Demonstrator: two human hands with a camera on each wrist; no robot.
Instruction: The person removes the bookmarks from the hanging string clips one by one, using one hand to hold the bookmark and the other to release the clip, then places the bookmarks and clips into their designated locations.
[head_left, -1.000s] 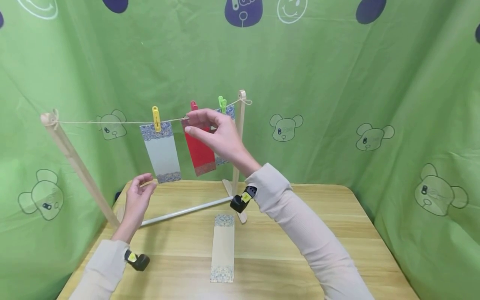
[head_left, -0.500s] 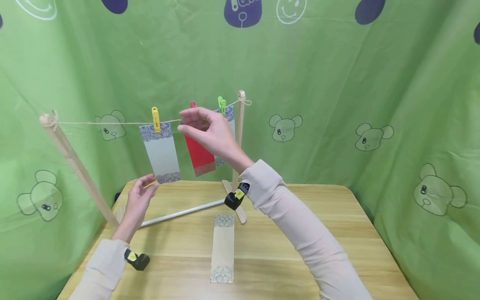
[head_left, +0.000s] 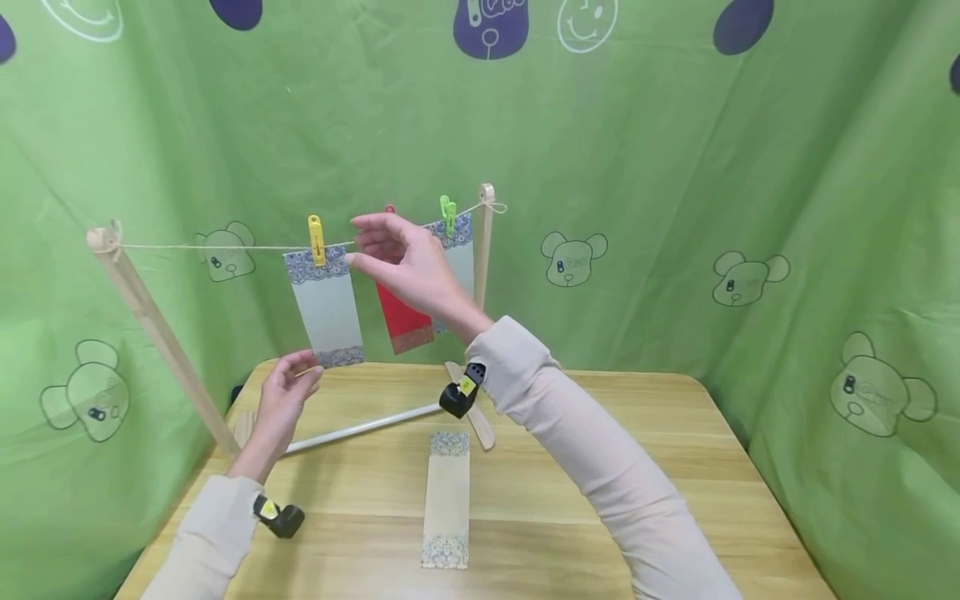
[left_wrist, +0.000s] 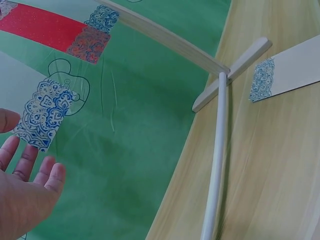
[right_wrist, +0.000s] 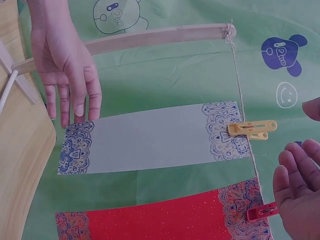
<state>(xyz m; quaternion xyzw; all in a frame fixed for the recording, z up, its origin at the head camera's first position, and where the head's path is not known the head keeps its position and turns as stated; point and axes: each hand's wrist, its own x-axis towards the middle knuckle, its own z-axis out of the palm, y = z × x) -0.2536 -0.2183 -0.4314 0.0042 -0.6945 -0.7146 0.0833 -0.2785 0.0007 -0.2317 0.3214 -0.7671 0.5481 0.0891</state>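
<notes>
A white card (head_left: 327,315) with blue patterned ends hangs from the string (head_left: 187,247) by a yellow clothespin (head_left: 316,242). At its lower left corner is my left hand (head_left: 279,398), fingers nearly straight; the fingertips lie at the card's edge, and whether they touch is hard to tell. My right hand (head_left: 412,265) hovers beside the card's upper right corner with loosely bent fingers, holding nothing. Behind it hangs a red card (head_left: 402,318), whose red clothespin (right_wrist: 260,212) shows better in the right wrist view. Farther right, a green clothespin (head_left: 448,215) holds another pale patterned card (head_left: 462,260).
Two wooden posts, one on the left (head_left: 161,329) and one on the right (head_left: 486,242), carry the string. A white rod (head_left: 360,428) joins their feet. A cream card (head_left: 446,500) with patterned ends lies on the wooden table (head_left: 600,483). Green curtain (head_left: 637,167) surrounds it.
My right hand has moved left along the string, from in front of the red card toward the white card. My left hand has shifted slightly right to the white card's lower corner.
</notes>
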